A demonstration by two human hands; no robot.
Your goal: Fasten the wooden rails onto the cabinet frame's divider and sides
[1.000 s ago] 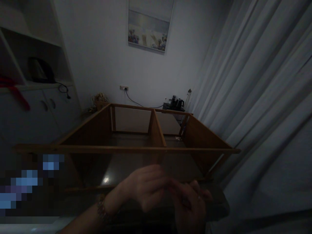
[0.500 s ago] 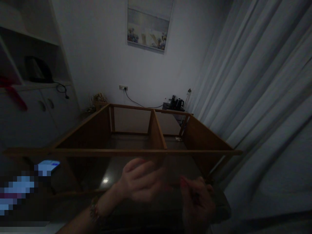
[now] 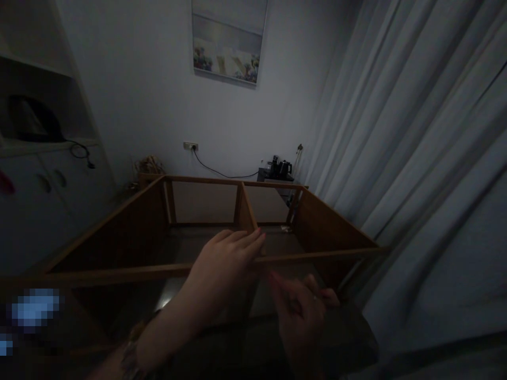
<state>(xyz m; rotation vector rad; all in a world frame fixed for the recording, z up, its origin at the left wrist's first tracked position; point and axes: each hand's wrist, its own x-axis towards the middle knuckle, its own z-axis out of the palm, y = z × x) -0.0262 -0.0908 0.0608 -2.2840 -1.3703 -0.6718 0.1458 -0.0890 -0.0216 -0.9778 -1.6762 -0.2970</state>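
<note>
A wooden cabinet frame [image 3: 119,227] lies on its back on the floor in a dim room, with a centre divider [image 3: 246,214] running away from me. My left hand [image 3: 225,264] rests palm down on the near cross rail [image 3: 317,256], where the divider meets it, with its fingers stretched flat. My right hand [image 3: 299,311] hovers just below and to the right of it. Its fingers are curled in a pinch, and what they hold is too dark to make out.
Grey curtains [image 3: 415,158] hang close along the right. White cupboards [image 3: 47,195] stand at the left with a dark kettle [image 3: 27,121] on the shelf. A wall socket [image 3: 190,146], a picture [image 3: 227,42] and a small black appliance [image 3: 279,169] are at the back wall.
My left hand has risen from near my right hand and now lies flat on the near rail. My right hand stayed low. The view has shifted a little to the right.
</note>
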